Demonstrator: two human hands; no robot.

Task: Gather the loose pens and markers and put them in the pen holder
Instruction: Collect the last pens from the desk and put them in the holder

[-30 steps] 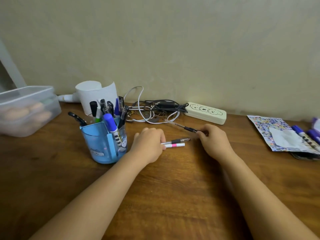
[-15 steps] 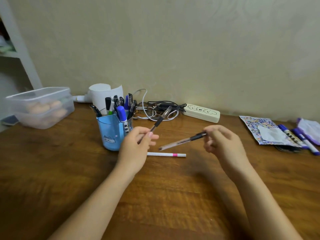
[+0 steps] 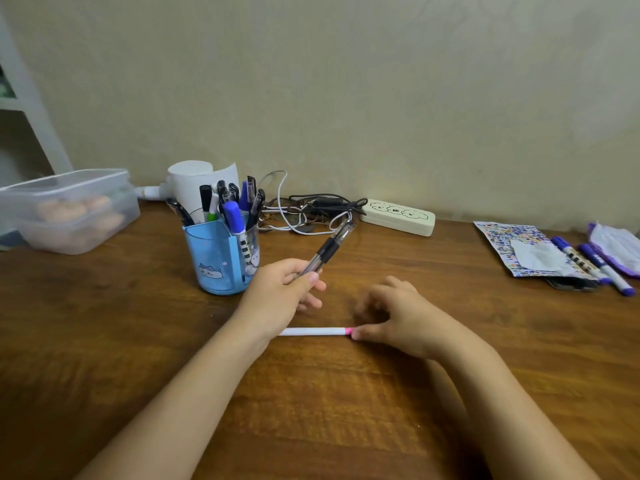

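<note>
Left hand [image 3: 280, 292] clenched on clear pen [image 3: 329, 247], black grip section just above the fingers, cap end tilted up and away to the right. May be two clear pens together in that grip; cannot tell. Blue holder [image 3: 221, 258] just left of the left grip, upright on the surface [image 3: 346, 410], already packed with pens and markers. Right hand [image 3: 398, 322] low on the surface, fingers curled, thumb tip touching pink end of white pen [image 3: 317, 331]; not closed around it, grip loose, blurred. White pen flat on the surface, running left from the right grip, far end hidden under the left wrist. Well right of the right grip: two blue markers [image 3: 588, 263] loose on the surface, beside a patterned packet [image 3: 512, 244]. Beyond both grips, by the wall: cable tangle [image 3: 311, 213], power strip [image 3: 398, 216]. Far left of the left grip: lidded plastic box [image 3: 69, 209].
</note>
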